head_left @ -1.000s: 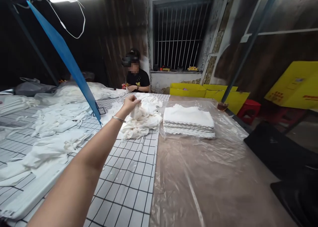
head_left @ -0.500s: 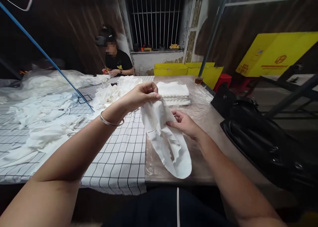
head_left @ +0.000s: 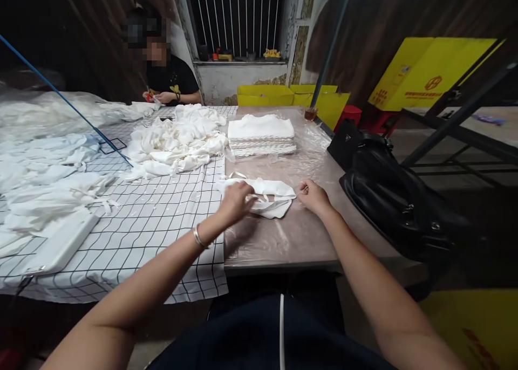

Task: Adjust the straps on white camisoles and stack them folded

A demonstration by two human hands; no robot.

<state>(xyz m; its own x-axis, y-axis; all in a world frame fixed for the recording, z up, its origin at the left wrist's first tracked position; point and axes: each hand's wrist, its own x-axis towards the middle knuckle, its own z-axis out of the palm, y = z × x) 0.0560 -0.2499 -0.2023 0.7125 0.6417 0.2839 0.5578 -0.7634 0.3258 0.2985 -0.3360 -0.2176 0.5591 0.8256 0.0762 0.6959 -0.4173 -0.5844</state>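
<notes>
On the brown table (head_left: 275,246) lies a white cloth (head_left: 279,188), apparently being straightened. The right hand (head_left: 314,197) pinches its tip; the left hand's (head_left: 237,201) grip I cannot tell. Flattening calls for gentle tension.

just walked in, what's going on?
Someone is handling a white cloth piece over a plastic sheet: left hand over its left part, right hand at its right tip. A neat white stack stands beyond it, and a loose white heap lies on the checked cloth to the left. Another person sits at the back.
</notes>
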